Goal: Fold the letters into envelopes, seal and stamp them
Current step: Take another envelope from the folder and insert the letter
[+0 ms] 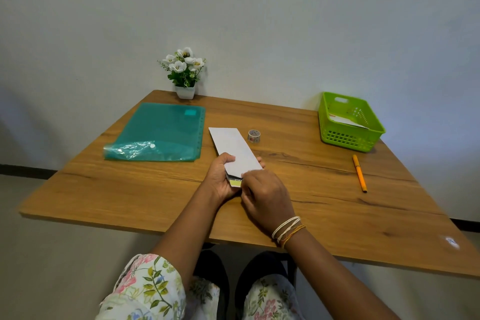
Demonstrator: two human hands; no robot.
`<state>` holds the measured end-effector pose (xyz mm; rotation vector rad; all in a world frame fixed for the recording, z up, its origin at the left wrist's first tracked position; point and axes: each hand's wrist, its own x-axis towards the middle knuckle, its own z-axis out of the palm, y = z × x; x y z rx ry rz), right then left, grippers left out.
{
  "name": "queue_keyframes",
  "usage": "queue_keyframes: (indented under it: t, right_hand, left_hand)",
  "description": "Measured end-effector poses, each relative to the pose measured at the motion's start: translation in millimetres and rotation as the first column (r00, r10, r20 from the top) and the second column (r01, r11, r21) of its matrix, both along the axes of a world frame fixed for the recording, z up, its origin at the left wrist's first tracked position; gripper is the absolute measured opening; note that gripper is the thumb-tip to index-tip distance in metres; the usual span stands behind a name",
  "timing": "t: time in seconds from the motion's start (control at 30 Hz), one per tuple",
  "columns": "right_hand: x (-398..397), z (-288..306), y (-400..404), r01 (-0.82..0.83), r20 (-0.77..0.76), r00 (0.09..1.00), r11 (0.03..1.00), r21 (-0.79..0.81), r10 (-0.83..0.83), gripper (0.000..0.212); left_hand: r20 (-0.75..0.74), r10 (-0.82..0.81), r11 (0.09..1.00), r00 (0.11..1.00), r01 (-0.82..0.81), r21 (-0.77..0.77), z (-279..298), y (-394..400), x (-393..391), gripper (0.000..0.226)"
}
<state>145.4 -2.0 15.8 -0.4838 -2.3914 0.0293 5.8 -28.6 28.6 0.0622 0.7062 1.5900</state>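
Head view, envelope (235, 146) lengthwise away, angled left

White envelope (235, 149) held above table, near end open; yellow-edged paper (235, 182) protruding.

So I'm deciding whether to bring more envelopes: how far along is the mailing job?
Done, it seems: white paper, perhaps finished envelopes, lies in the green basket. In hand: the left hand holds a white envelope while the right hand works a folded sheet at its near end. Left: sealing and stamping it; the tape roll and orange pen lie untouched.
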Motion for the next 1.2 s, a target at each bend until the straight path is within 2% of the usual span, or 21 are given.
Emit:
queue_keyframes:
  t: [0.07,0.1,0.17,0.2,0.27,0.3,0.33,0.4,0.5,0.53,0.7,0.77,0.93,1.07,1.2]
  right_hand:
    - [1.4,-0.9,2.9,0.02,0.033,0.999,0.999,-0.026,-0.02,0.004]
    - [1.9,-1.7,4.6,0.03,0.041,0.999,0.999,-0.036,-0.028,0.004]
    - [0.9,-2.7,8.0,0.046,0.055,0.998,0.998,-0.052,-0.044,0.003]
    - [-0.1,-3.2,9.7,0.056,0.066,0.996,0.997,-0.059,-0.052,0.003]
    - [-2.6,-4.2,13.0,0.07,0.082,0.995,0.995,-0.078,-0.064,0.004]
    - [-4.1,-4.9,14.9,0.071,0.084,0.994,0.993,-0.093,-0.063,0.005]
    - [-5.7,-5.6,16.7,0.068,0.088,0.994,0.991,-0.113,-0.058,0.005]
    - [-9.0,-6.9,20.3,0.049,0.094,0.995,0.985,-0.164,-0.034,0.007]
    - [-13.5,-9.8,26.1,0.023,0.078,0.997,0.966,-0.257,-0.003,0.01]
    - [-14.6,-10.5,27.8,0.017,0.066,0.998,0.958,-0.287,0.002,0.011]
    - [-20.0,-10.1,35.5,-0.003,0.028,0.999,0.92,-0.391,0.015,0.015]
    - [-21.6,-10.1,37.1,0.012,0.039,0.999,0.915,-0.403,0.004,0.016]
    - [-20.7,-11.9,36.6,0.089,0.061,0.996,0.919,-0.383,-0.071,0.015]
    - [-12.8,-14.5,26.5,0.179,0.07,0.984,0.936,-0.303,-0.165,0.018]
    - [-4.8,-12.6,5.5,0.095,0.108,0.992,0.965,-0.245,-0.07,0.033]
  left_hand:
    - [-0.028,-0.003,1.0,1.0,0.003,-0.02,1.8,2.4,-1.7,0.036]
    - [-0.087,-0.004,0.999,0.996,-0.001,-0.054,5.7,2.4,-2.3,0.034]
    - [-0.297,-0.022,0.986,0.955,-0.029,-0.164,14.1,2.4,-5.5,0.028]
    - [-0.436,-0.033,0.966,0.9,-0.082,-0.244,16.3,2.8,-8.6,0.027]
    - [-0.724,-0.064,0.884,0.687,-0.297,-0.36,18.4,1.6,-14.4,0.021]
    - [-0.823,-0.077,0.843,0.562,-0.404,-0.355,18.1,-2.2,-16.2,0.017]
    - [-0.888,-0.082,0.821,0.453,-0.475,-0.317,16.6,-7.4,-17.5,0.017]
    - [-0.967,-0.064,0.842,0.245,-0.506,-0.184,6.1,-17.6,-18.7,0.022]
    - [-0.991,-0.043,0.916,-0.13,-0.401,0.013,-14.9,-29.5,-17.4,0.02]
    - [-0.974,-0.036,0.927,-0.223,-0.371,0.051,-19.7,-31.4,-16.6,0.019]
    - [-0.814,0.045,0.968,-0.579,-0.176,0.178,-27.0,-36.4,-5.3,0.025]
    - [-0.785,0.046,0.978,-0.617,-0.131,0.161,-27.2,-39.1,-2.5,0.027]
    - [-0.782,-0.08,0.983,-0.618,-0.179,0.041,-27.5,-42.4,-0.7,0.033]
    - [-0.73,-0.159,0.984,-0.665,-0.169,-0.06,-28.0,-51.3,4.1,0.042]
    - [-0.652,-0.216,0.976,-0.727,-0.138,-0.17,-28.2,-60.8,4.2,0.051]
